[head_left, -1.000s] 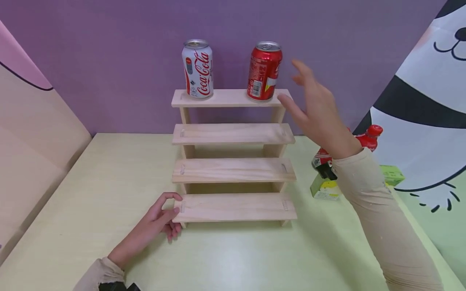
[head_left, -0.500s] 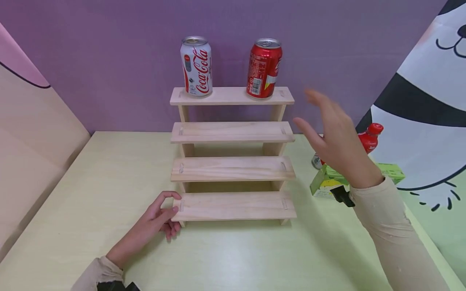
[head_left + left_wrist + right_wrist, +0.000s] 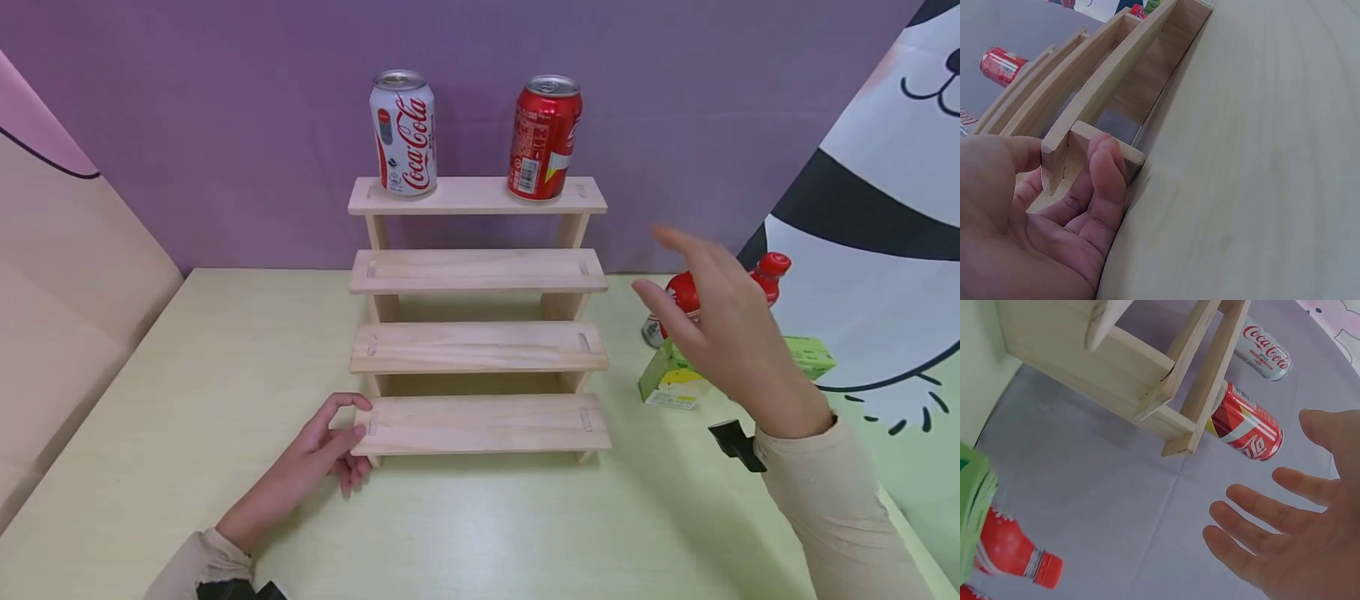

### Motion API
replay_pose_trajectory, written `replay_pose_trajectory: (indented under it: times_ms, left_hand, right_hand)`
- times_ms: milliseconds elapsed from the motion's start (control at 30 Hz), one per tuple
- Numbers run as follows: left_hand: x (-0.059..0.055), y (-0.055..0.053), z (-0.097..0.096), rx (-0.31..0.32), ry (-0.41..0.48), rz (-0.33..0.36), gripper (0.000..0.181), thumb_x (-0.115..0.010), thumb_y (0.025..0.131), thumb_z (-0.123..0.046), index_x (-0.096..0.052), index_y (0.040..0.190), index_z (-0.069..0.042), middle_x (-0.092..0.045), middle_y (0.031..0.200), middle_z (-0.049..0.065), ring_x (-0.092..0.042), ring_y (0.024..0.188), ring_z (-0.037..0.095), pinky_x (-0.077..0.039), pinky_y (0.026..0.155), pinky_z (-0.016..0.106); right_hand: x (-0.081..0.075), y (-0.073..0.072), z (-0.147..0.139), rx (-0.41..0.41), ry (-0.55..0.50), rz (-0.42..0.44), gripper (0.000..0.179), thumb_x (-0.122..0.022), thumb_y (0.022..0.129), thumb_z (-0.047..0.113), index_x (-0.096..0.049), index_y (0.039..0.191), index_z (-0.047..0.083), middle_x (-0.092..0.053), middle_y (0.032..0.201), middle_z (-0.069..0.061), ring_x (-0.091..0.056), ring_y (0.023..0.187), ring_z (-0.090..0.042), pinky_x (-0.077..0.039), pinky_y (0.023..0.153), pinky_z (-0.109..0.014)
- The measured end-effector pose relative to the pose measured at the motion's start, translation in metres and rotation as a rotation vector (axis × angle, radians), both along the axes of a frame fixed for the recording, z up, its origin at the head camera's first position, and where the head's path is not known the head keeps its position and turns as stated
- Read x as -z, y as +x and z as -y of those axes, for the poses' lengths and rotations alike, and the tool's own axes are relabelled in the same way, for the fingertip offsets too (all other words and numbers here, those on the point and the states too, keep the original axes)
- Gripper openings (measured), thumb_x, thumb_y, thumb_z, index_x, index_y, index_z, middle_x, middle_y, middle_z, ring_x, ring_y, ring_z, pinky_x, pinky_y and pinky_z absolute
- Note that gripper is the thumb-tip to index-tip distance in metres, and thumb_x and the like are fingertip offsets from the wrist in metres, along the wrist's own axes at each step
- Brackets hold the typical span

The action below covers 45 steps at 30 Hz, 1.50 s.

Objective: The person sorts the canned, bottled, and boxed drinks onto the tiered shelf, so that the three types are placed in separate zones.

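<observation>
A four-step wooden display stand [image 3: 480, 425] stands on the table against the purple wall. My left hand [image 3: 318, 454] grips the left end of its lowest step; in the left wrist view the thumb and curled fingers [image 3: 1107, 178] close round the board's corner and leg. On the top step a white Coca-Cola can [image 3: 405, 137] stands upright at the left and a red cola can [image 3: 545, 140] upright at the right. My right hand [image 3: 731, 333], fingers spread and holding nothing, is in the air right of the stand, overlapping the bottle and carton behind it.
On the right of the table are a green carton [image 3: 671, 383], a red-capped bottle [image 3: 771, 275] and another red container [image 3: 682, 292], partly hidden by the right hand. The purple wall [image 3: 285, 125] rises directly behind the stand. A panda-print panel [image 3: 862, 292] borders the right side.
My right hand has drawn back from beside the red can, moving down and to the right with its fingers spread. The left hand keeps its grip on the stand, and both cans stay put.
</observation>
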<state>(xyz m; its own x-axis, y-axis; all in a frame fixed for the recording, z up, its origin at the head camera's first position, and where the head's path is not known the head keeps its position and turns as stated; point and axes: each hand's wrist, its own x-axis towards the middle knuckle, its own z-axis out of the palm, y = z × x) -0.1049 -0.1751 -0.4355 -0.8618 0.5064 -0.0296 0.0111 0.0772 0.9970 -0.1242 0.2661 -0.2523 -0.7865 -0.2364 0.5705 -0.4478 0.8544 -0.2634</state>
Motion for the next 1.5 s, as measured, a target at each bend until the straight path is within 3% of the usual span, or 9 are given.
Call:
replay_pose_trajectory:
  times_ms: [133,267,500,700,1133,1500]
  left_hand:
    - [0.001,-0.001,0.001,-0.007,0.003,0.007,0.032,-0.045,0.108,-0.025,-0.034,0.136,-0.015,-0.064,0.077,0.026,-0.062,0.061,0.026,-0.056,0.054,0.039]
    - [0.002,-0.002,0.001,-0.02,0.0,0.014,0.032,-0.046,0.108,-0.026,-0.034,0.135,-0.015,-0.064,0.076,0.024,-0.061,0.061,0.024,-0.056,0.053,0.039]
    - [0.003,-0.002,0.001,-0.015,-0.002,0.021,0.031,-0.046,0.108,-0.027,-0.034,0.135,-0.016,-0.063,0.074,0.021,-0.06,0.06,0.024,-0.056,0.053,0.038]
    - [0.003,-0.002,0.001,-0.018,-0.005,0.034,0.032,-0.046,0.108,-0.028,-0.034,0.135,-0.016,-0.064,0.075,0.022,-0.061,0.061,0.024,-0.056,0.054,0.038]
    - [0.002,-0.002,0.001,-0.008,0.002,0.014,0.031,-0.044,0.108,-0.025,-0.034,0.135,-0.015,-0.063,0.074,0.022,-0.06,0.06,0.024,-0.056,0.052,0.039]
    - [0.0,-0.002,0.0,-0.011,0.004,0.012,0.031,-0.045,0.108,-0.026,-0.034,0.135,-0.015,-0.062,0.073,0.022,-0.06,0.06,0.024,-0.056,0.052,0.038]
  right_hand:
    - [0.003,0.006,-0.008,0.039,0.01,0.012,0.061,-0.071,0.093,0.022,-0.046,0.147,0.011,-0.05,0.146,-0.013,-0.046,0.131,-0.036,-0.05,0.088,-0.061]
    - [0.007,0.01,-0.016,0.047,0.015,0.032,0.058,-0.07,0.094,0.023,-0.048,0.146,0.009,-0.051,0.143,-0.017,-0.047,0.126,-0.039,-0.048,0.088,-0.062]
    - [0.018,0.015,-0.027,0.101,0.031,0.1,0.056,-0.071,0.093,0.023,-0.05,0.142,0.007,-0.056,0.134,-0.02,-0.055,0.103,-0.036,-0.054,0.073,-0.058]
    - [0.025,0.009,-0.035,0.115,0.086,0.165,0.054,-0.072,0.093,0.027,-0.051,0.138,0.006,-0.056,0.131,-0.021,-0.055,0.099,-0.036,-0.053,0.075,-0.06]
    - [0.037,-0.005,-0.056,0.109,0.169,0.436,0.055,-0.073,0.092,0.023,-0.05,0.136,-0.001,-0.058,0.126,-0.026,-0.051,0.116,-0.046,-0.047,0.088,-0.066]
    - [0.05,-0.017,-0.071,0.126,0.273,0.708,0.071,-0.075,0.089,0.029,-0.042,0.142,-0.003,-0.05,0.133,-0.033,-0.045,0.119,-0.051,-0.047,0.089,-0.066]
